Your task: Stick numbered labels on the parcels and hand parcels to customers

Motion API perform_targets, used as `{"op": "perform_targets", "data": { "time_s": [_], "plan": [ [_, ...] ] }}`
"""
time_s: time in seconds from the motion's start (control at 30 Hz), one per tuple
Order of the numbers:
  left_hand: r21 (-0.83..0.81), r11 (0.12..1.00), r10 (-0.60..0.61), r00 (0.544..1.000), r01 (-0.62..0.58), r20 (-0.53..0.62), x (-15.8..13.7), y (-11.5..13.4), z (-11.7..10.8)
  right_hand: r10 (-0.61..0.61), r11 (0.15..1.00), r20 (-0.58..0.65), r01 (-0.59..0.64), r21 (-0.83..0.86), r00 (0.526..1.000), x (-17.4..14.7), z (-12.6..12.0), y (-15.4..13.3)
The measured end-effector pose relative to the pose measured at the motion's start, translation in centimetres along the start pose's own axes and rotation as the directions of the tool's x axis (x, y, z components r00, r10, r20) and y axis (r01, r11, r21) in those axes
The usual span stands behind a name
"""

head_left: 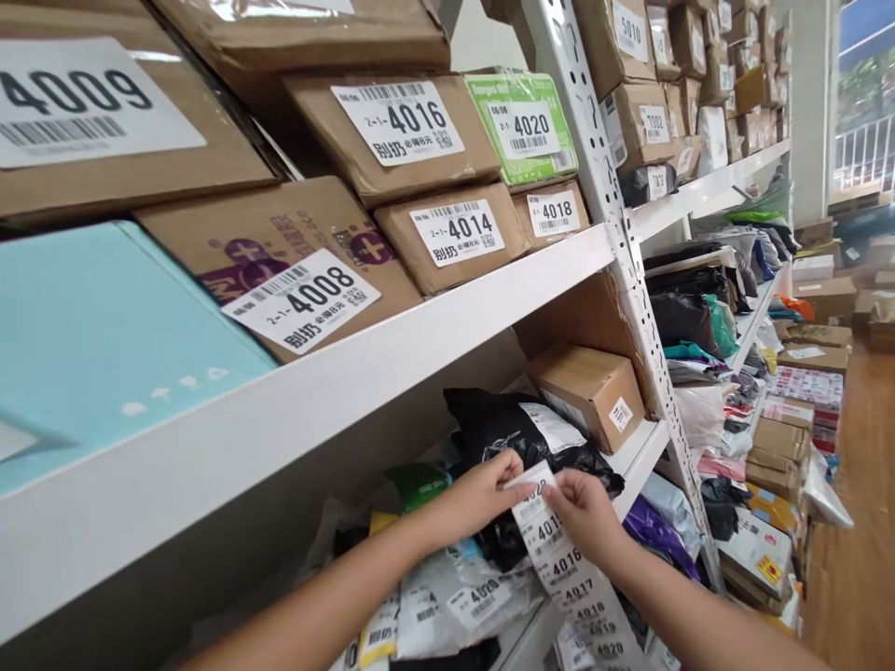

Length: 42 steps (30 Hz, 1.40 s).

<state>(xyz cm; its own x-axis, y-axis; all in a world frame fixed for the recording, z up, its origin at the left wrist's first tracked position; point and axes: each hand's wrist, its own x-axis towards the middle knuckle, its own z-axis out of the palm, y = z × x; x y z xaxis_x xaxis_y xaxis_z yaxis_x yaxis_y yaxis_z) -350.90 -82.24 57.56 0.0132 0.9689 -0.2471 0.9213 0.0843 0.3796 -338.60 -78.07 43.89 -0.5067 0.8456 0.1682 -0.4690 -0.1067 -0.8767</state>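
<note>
A long strip of white numbered labels (573,575) hangs between my hands, its lower end running down past the bottom edge of view. My left hand (488,494) pinches the top left edge of the strip between thumb and fingers. On the opposite edge, my right hand (585,511) is closed in a pinch too. Just behind the fingers lies a black plastic parcel (489,419) with a white label. Below my left wrist are plastic-wrapped parcels, one bearing a 4020 label (479,599).
Labelled cardboard boxes (447,238) and a light-blue box (118,345) stand on the upper white shelf (447,349). A brown box (591,391) sits on the lower shelf beside the perforated post (629,252). More parcels fill racks at right, along a wooden floor (849,522).
</note>
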Motion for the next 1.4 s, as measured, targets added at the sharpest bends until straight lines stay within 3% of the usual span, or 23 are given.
{"op": "perform_targets", "data": {
  "time_s": [0.17, 0.23, 0.43, 0.6, 0.73, 0.83, 1.03, 1.27, 1.33, 1.4],
  "plan": [
    [0.23, 0.97, -0.076, 0.997, 0.073, 0.002, -0.7, -0.1, 0.8, -0.067, 0.988, -0.092, 0.053, -0.143, 0.993, -0.8, 0.7, 1.0],
    [0.281, 0.954, -0.106, 0.994, 0.103, -0.006, -1.2, 0.2, 1.0, -0.04, 0.991, -0.058, 0.032, -0.132, 0.998, -1.2, 0.9, 1.0],
    [0.31, 0.935, -0.191, 0.981, 0.174, 0.024, -1.6, 0.6, 1.3, 0.047, 0.991, 0.132, -0.03, -0.128, 0.99, -2.3, 0.3, 1.8],
    [0.291, 0.944, -0.198, 0.971, 0.153, 0.132, -0.8, 0.0, 0.4, -0.071, 0.947, 0.145, 0.112, -0.302, 0.987, -2.7, 0.3, 2.7],
    [0.259, 0.944, -0.266, 0.937, 0.205, 0.228, -0.5, 0.1, -0.7, -0.093, 0.933, 0.186, 0.151, -0.327, 0.978, -3.2, 0.1, 1.9],
    [0.254, 0.949, -0.242, 0.948, 0.187, 0.207, -0.4, 0.2, -0.7, -0.061, 0.912, 0.214, 0.141, -0.385, 0.975, -3.4, -0.6, 1.2],
    [0.353, 0.926, -0.194, 0.972, 0.136, 0.133, -0.5, 0.5, 0.5, 0.131, 0.803, 0.252, 0.046, -0.594, 0.959, -3.0, -1.1, 0.2],
    [0.482, 0.855, -0.235, 0.972, 0.19, 0.033, -0.5, 1.4, 1.7, 0.176, 0.707, 0.33, 0.114, -0.698, 0.928, -3.3, -3.4, -2.1],
    [0.482, 0.853, -0.233, 0.973, 0.201, 0.007, -0.1, 1.4, 2.1, 0.171, 0.72, 0.372, 0.142, -0.679, 0.912, -4.0, -4.8, -2.5],
    [0.463, 0.852, -0.269, 0.963, 0.245, -0.014, 0.5, 1.5, 2.5, 0.196, 0.786, 0.466, 0.146, -0.6, 0.863, -4.9, -6.4, -2.6]
  ]
}}
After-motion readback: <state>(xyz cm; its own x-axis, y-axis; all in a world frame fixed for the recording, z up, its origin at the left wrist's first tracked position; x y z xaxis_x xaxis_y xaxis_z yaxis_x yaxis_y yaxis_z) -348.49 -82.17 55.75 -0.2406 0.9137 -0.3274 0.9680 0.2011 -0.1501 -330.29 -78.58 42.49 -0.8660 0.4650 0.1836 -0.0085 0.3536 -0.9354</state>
